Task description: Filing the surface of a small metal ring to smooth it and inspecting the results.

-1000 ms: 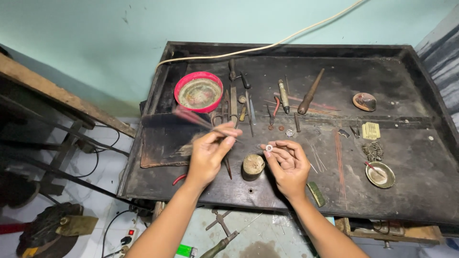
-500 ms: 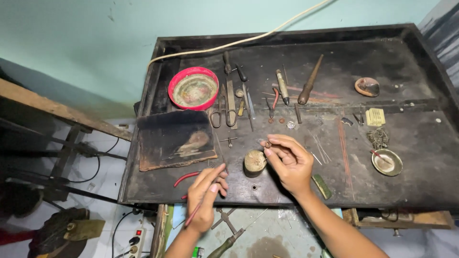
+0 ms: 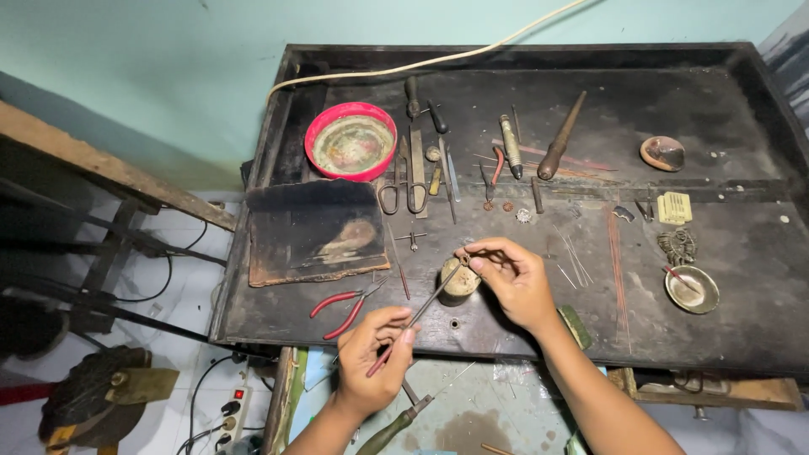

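Left hand (image 3: 371, 358) fingers grip tweezers (image 3: 421, 313); right hand (image 3: 514, 278) pinches a tiny piece over small pot (image 3: 459, 282)

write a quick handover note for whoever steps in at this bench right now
Left hand: grips a thin red-handled metal tool, its tip up at the right hand's fingertips.
Right hand: pinches a tiny metal piece, too small to identify, above the small round brass-coloured block.
Nearby: red-handled pliers lie on the dark metal work tray, left of the block.
Done: tool and piece brought together.
Left: the fine work on the piece itself; no result is visible.
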